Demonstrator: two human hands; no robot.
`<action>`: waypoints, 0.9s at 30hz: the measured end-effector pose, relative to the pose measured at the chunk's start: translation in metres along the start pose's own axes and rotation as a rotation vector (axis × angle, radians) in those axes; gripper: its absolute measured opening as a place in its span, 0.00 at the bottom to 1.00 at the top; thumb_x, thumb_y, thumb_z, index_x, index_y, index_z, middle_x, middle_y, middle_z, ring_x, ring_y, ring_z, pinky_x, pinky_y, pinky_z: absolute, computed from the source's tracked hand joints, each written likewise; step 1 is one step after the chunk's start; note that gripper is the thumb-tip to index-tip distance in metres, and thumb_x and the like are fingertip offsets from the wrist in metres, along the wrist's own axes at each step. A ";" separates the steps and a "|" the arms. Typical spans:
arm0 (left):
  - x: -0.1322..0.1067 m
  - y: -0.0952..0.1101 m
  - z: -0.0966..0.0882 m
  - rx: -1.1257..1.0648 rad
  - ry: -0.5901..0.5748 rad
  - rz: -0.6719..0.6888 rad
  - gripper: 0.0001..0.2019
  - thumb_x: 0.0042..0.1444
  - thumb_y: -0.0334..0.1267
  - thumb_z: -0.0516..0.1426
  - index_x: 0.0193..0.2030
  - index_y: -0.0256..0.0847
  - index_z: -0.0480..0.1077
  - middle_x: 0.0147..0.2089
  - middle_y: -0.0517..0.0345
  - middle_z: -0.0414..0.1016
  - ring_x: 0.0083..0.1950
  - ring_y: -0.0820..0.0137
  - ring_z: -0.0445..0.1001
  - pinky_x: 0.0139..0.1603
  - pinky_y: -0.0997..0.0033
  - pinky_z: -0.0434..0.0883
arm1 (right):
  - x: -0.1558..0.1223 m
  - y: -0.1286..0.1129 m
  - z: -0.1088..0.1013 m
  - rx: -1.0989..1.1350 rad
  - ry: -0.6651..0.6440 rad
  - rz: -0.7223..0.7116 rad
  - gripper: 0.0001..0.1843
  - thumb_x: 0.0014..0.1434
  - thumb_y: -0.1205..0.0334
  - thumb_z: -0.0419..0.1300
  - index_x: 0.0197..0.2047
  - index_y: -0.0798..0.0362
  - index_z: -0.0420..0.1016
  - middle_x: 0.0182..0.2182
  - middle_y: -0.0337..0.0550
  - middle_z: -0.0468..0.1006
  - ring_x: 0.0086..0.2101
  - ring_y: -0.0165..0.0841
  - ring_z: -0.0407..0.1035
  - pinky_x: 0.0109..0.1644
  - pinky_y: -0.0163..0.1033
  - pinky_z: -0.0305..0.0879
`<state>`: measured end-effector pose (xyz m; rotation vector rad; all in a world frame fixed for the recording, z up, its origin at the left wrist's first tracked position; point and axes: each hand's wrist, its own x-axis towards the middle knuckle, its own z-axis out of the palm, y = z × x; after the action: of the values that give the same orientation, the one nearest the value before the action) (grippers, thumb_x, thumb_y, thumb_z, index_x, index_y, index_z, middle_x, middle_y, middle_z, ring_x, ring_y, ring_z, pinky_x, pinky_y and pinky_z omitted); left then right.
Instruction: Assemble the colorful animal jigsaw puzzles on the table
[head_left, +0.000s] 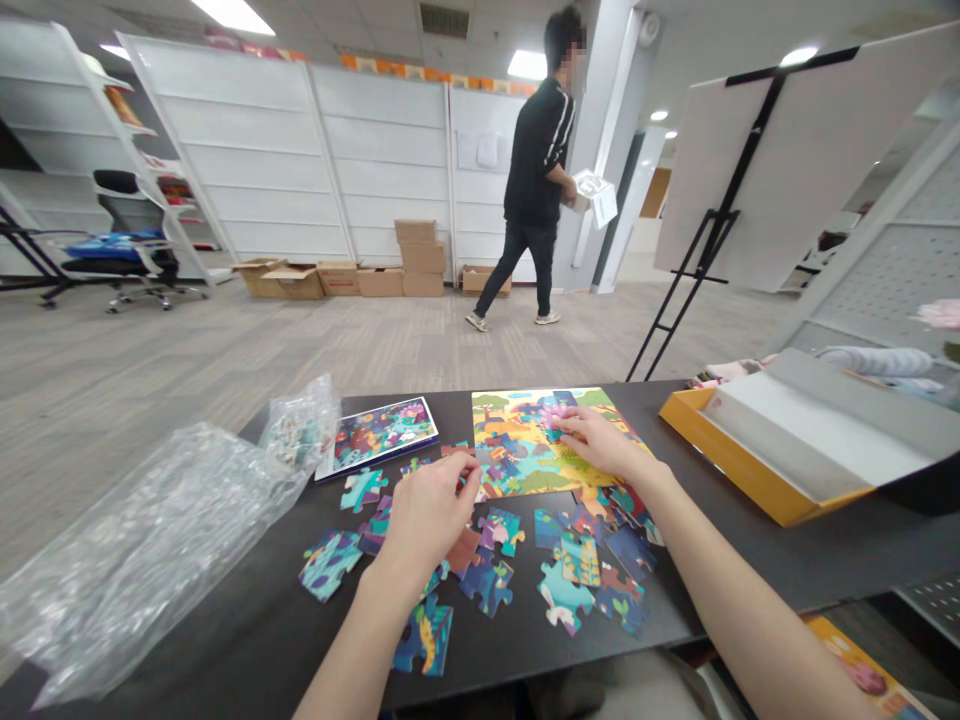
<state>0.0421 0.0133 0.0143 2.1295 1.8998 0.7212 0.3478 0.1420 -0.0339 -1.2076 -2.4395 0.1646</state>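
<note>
Two items lay left of the jigsaw puzzle (517, 425): one plastic bag (142, 560), one picture card (379, 437). Loose pieces (330, 565), roughly twenty, lay below it. Left hand (431, 515) was just beside it, fingers curled together, any grip hidden. Right hand (600, 445) rested on it, fingers spread, fingertips touching its pieces. One orange box (750, 480) sat right of it.

white shelving panels (382, 150), stacked cardboard boxes (420, 258), grey plank floor (225, 350), black office chair (116, 182), bright ceiling lights (232, 14)

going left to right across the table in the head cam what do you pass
Plastic bubble wrap bag → left hand → right hand → orange box
</note>
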 end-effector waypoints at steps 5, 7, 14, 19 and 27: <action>-0.001 0.000 0.000 0.005 -0.002 0.002 0.09 0.65 0.40 0.54 0.41 0.49 0.77 0.40 0.63 0.85 0.43 0.65 0.82 0.38 0.71 0.68 | 0.000 -0.002 -0.001 -0.011 0.002 0.012 0.20 0.64 0.65 0.57 0.57 0.46 0.79 0.55 0.52 0.75 0.57 0.45 0.69 0.64 0.54 0.65; -0.001 0.000 0.000 0.015 -0.001 0.007 0.09 0.66 0.40 0.54 0.41 0.49 0.77 0.40 0.63 0.85 0.43 0.65 0.83 0.37 0.71 0.67 | 0.000 -0.004 -0.002 -0.024 -0.003 0.019 0.20 0.65 0.66 0.56 0.57 0.47 0.79 0.55 0.52 0.76 0.57 0.45 0.70 0.64 0.54 0.65; 0.000 0.000 0.002 0.037 0.007 0.017 0.09 0.66 0.41 0.54 0.40 0.49 0.77 0.40 0.62 0.85 0.42 0.64 0.83 0.36 0.71 0.67 | 0.002 -0.011 -0.003 -0.053 -0.010 0.023 0.20 0.65 0.66 0.55 0.56 0.48 0.80 0.54 0.52 0.77 0.57 0.45 0.70 0.63 0.52 0.65; -0.001 -0.001 0.002 0.047 0.005 0.021 0.10 0.66 0.41 0.54 0.41 0.49 0.77 0.41 0.62 0.85 0.42 0.65 0.82 0.36 0.71 0.67 | 0.001 -0.009 -0.002 -0.075 -0.023 0.018 0.21 0.64 0.66 0.55 0.58 0.49 0.78 0.55 0.52 0.75 0.58 0.45 0.69 0.64 0.52 0.64; 0.000 0.000 0.002 0.056 0.002 0.034 0.10 0.66 0.41 0.54 0.41 0.49 0.77 0.41 0.62 0.85 0.43 0.64 0.82 0.36 0.71 0.67 | 0.000 -0.008 -0.003 -0.103 -0.043 0.011 0.22 0.63 0.67 0.55 0.59 0.49 0.77 0.56 0.53 0.75 0.58 0.46 0.69 0.65 0.53 0.63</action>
<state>0.0424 0.0137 0.0128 2.1999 1.9115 0.6851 0.3435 0.1369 -0.0290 -1.2735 -2.5059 0.0685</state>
